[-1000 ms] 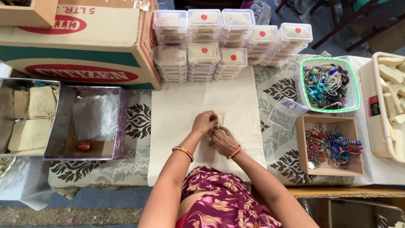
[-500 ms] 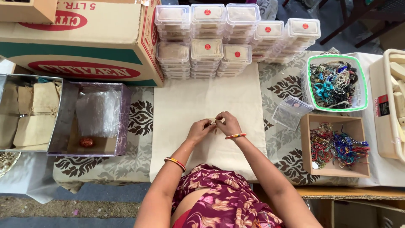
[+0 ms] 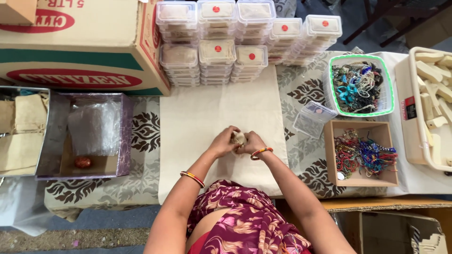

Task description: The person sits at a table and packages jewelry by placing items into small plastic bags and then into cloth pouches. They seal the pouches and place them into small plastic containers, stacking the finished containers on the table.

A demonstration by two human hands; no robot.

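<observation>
**Small cloth pouch pinched between both hands**

The left hand (image 3: 222, 141) and the right hand (image 3: 253, 142) meet at the middle of the cream cloth (image 3: 212, 113) spread over the surface, and both are closed around a small beige pouch (image 3: 238, 138). Only a little of the pouch shows between the fingers; it rests on or just above the cloth, and which of the two cannot be told.

The pouch looks like coarse woven fabric, soft and light, so it should crumple and fold under slight pressure instead of holding a shape. It is unlikely to be slippery, as the rough weave gives the fingers grip, and it is not fragile in itself, though whatever is inside cannot be seen. The sensible place to hold it is at the neck or top edge, pinched from both sides as the hands do here, with the body left slack below.

Around the hands: stacked clear lidded tubs (image 3: 216, 51) at the far edge of the cloth, one loose clear tub (image 3: 314, 117) to the right, a green-rimmed basket (image 3: 389, 89) of beads and threads, a wooden tray (image 3: 360, 181) of coloured bands, and a purple box (image 3: 125, 136) to the left holding a small reddish egg-shaped object (image 3: 83, 162).
</observation>
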